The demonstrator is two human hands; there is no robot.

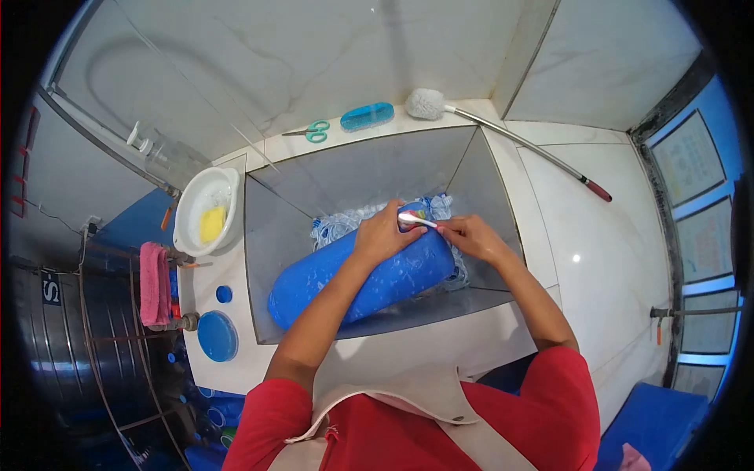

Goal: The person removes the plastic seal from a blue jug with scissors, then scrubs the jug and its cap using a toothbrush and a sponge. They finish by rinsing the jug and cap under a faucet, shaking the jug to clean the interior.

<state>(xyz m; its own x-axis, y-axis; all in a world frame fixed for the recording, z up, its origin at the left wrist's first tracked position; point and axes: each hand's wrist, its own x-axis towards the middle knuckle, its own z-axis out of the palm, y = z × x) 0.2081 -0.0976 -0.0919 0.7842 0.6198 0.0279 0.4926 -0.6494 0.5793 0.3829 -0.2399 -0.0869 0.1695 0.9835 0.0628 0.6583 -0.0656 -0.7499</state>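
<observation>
A large blue bottle (361,275) lies on its side in a grey basin (314,182), tilted up toward the right, with white suds on its surface. My left hand (382,235) rests on the bottle near its upper right end, fingers closed around something I cannot make out. In my right hand (465,235) is the thin handle of a small white brush (416,220), pinched between the fingers. The brush head lies over a small colourful patch at the bottle's end. White and blue netting (334,226) lies bunched beneath and behind the bottle.
Left of the basin stand a white bowl (185,224) with a yellow sponge (212,224) and two blue lids (217,336). Scissors (316,132), a blue brush (367,117) and a long-handled white brush (426,104) lie along the back ledge. A pink towel (155,284) hangs at the left.
</observation>
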